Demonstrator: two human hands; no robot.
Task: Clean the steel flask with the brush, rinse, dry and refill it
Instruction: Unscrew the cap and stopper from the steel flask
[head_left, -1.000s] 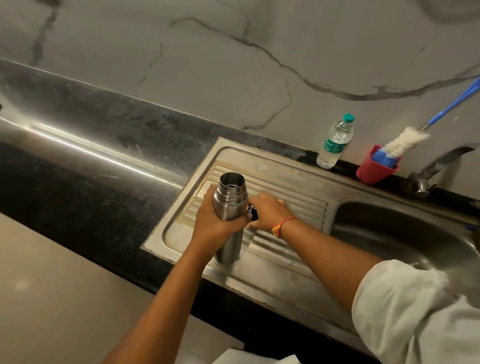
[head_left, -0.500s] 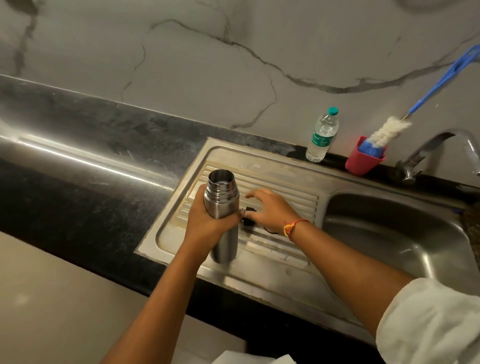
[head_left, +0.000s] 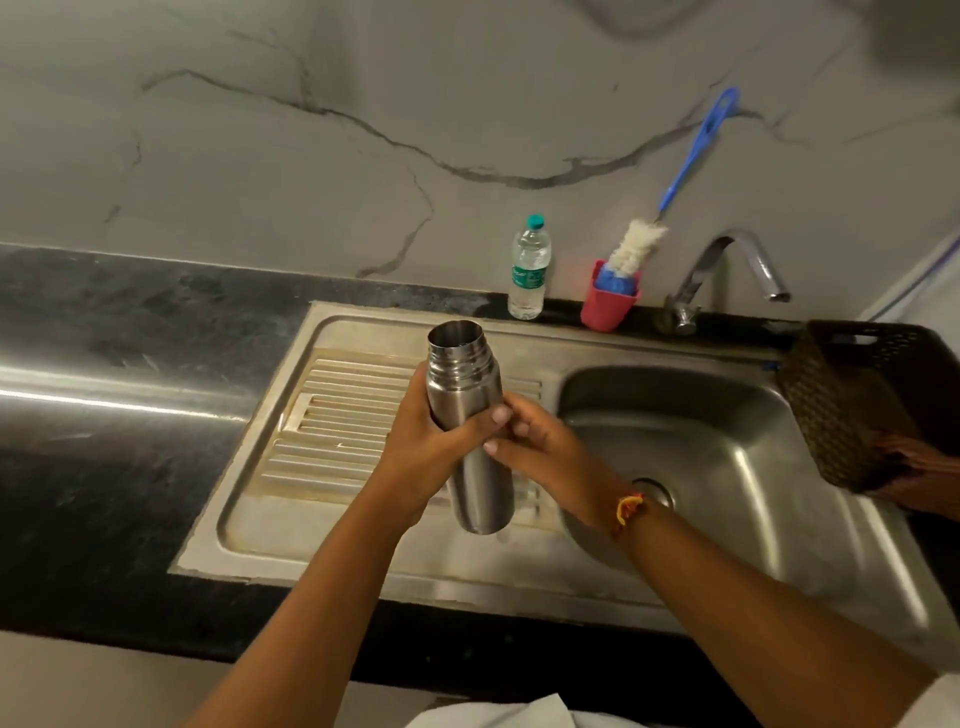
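Observation:
The steel flask (head_left: 462, 364) has no cap, and its open mouth tilts slightly away from me. My left hand (head_left: 421, 447) grips it round the middle and holds it above the sink's ribbed drainboard (head_left: 332, 415), near the basin's left edge. My right hand (head_left: 540, 452) is beside the flask with loose fingers touching its side and my left fingertips, holding nothing. The bottle brush (head_left: 636, 244), white bristles on a blue handle, stands in a red cup (head_left: 605, 309) at the back of the counter. No cap shows.
A small plastic water bottle (head_left: 529, 270) stands left of the red cup. The tap (head_left: 727, 265) arches over the steel basin (head_left: 727, 441). A dark woven basket (head_left: 857, 400) sits at the basin's right edge. Black counter stretches to the left.
My left hand has lifted the flask off the drainboard and carried it right, toward the basin. My right hand left the small black piece on the drainboard and came to the flask.

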